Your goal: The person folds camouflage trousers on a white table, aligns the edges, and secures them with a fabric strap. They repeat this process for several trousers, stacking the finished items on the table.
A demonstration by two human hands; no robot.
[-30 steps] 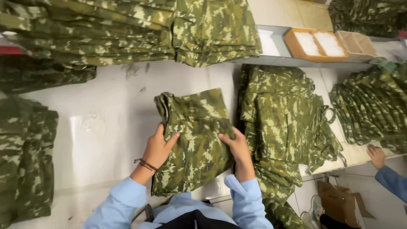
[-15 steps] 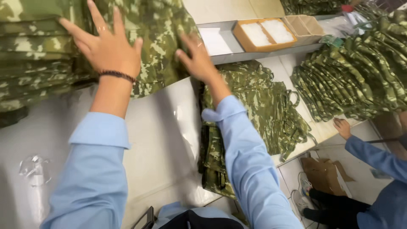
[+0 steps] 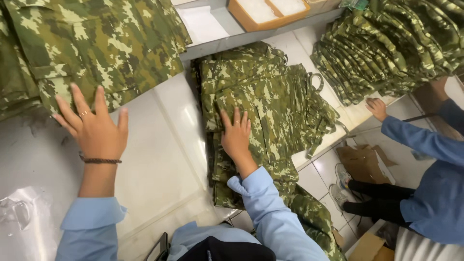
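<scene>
Left hand, open with fingers spread, lies at the lower edge of a folded camouflage garment on the white bench. Right hand, open and flat, presses on a camouflage pile just beside it. Behind, an orange tray holds white pieces. At right, a co-worker's hand touches another stack.

table: folded stack on its far left | loose pile on its right edge | shelf behind pile | tray on shelf | third stack right of pile
</scene>
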